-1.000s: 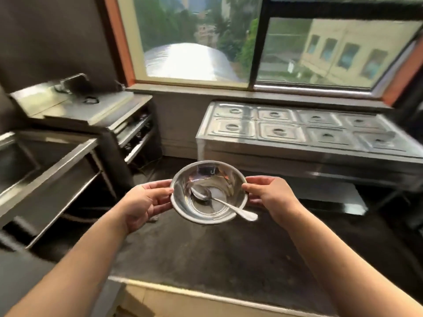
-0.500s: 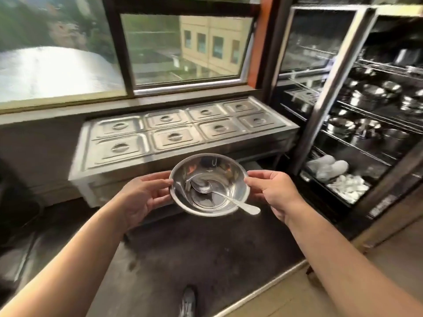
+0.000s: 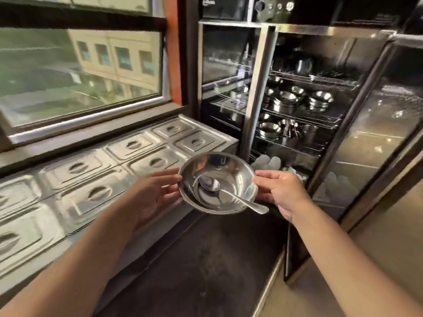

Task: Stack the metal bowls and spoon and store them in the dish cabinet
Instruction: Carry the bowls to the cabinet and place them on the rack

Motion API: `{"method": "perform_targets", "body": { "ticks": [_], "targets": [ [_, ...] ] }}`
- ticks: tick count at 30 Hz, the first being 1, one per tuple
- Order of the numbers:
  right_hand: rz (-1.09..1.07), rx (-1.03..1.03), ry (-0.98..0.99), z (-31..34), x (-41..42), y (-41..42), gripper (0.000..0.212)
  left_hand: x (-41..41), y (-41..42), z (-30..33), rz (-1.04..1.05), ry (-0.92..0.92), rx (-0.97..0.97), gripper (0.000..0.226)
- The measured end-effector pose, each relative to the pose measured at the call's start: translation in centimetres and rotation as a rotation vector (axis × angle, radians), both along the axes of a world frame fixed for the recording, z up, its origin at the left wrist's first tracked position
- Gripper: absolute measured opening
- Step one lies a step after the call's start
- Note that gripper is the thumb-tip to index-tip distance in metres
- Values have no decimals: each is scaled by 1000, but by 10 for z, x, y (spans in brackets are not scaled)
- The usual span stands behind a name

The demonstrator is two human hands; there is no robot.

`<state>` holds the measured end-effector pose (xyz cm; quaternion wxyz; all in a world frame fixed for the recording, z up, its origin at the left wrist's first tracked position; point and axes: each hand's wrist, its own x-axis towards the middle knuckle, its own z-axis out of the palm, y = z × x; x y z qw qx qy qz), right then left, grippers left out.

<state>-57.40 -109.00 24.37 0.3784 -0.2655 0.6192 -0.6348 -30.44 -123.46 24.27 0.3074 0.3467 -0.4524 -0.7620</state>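
Note:
The stacked metal bowls (image 3: 231,170) are held level in front of me, a smaller one nested in a wider one. A metal spoon (image 3: 225,191) lies inside them, its handle sticking out over the near right rim. My left hand (image 3: 153,193) grips the left rim and my right hand (image 3: 281,191) grips the right rim. The dish cabinet (image 3: 304,106) stands open straight ahead and to the right, its wire shelves holding several steel bowls and cups.
A steel food warmer (image 3: 96,179) with several lidded pans runs along the left under a window (image 3: 80,65). The cabinet's open glass door (image 3: 375,138) stands at the right. White items (image 3: 265,162) lie on the bottom shelf. Dark floor (image 3: 206,271) is below.
The view has swung right from the sink side to the food warmer and now to the open cabinet, which is much closer. Both hands keep the same grip on the bowls.

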Motion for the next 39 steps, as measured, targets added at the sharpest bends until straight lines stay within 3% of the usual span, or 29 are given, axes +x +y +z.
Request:
{"method": "perform_targets", "body": {
  "ticks": [6, 15, 28, 39],
  "targets": [
    [-158, 3, -11, -5, -40, -19, 22, -64, -56, -1, -133, 23, 57, 50],
    [-293, -18, -62, -26, -136, -55, 18, -183, -117, -21, -272, -8, 54, 31],
    [-300, 5, -73, -34, -350, -169, 18, -396, -225, -1, -315, -70, -12, 35],
    [-524, 23, -85, -29, -490, -214, 19, -572, -299, -15, -370, -74, 37, 36]
  ]
}}
